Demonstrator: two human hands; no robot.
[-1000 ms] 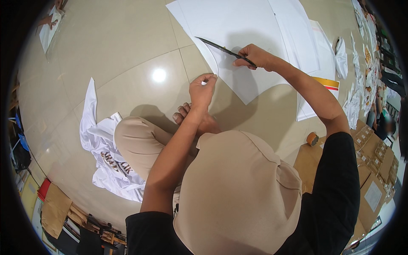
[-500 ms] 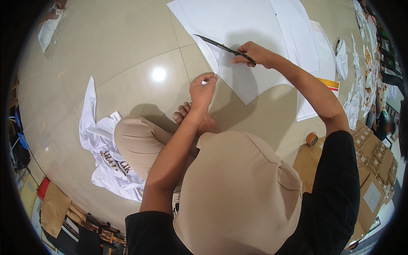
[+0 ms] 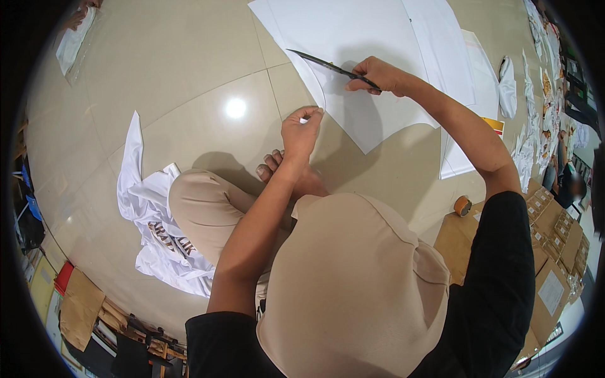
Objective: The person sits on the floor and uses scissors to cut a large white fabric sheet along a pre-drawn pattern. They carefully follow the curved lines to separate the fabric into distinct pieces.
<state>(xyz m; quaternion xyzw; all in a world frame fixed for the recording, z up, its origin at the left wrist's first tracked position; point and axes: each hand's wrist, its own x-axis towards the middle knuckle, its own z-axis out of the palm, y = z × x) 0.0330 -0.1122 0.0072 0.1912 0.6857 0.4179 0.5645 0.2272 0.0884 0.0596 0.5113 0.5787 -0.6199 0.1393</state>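
My right hand (image 3: 378, 77) grips a pair of black scissors (image 3: 321, 62), whose blades point left and lie over the curved left edge of a white sheet (image 3: 372, 44). Whether the sheet is cloth or paper I cannot tell. Nearer to me, the fingers of my left hand (image 3: 301, 129) are pinched at the end of a narrow strip (image 3: 313, 85) along that same edge. A second white layer (image 3: 444, 50) lies to the right, beside or under the first.
Crumpled white printed cloth (image 3: 165, 233) lies on the tiled floor by my left knee. To the right are a tape roll (image 3: 462, 206), cardboard boxes (image 3: 542, 252) and a rolled white bundle (image 3: 507, 87). At the far left, another person's hand (image 3: 75, 22) holds a white item in clear plastic.
My hands, the scissors and the sheet have barely moved. A bit of white seen inside my left hand no longer shows. At the far left, the other person's white item has shifted slightly.
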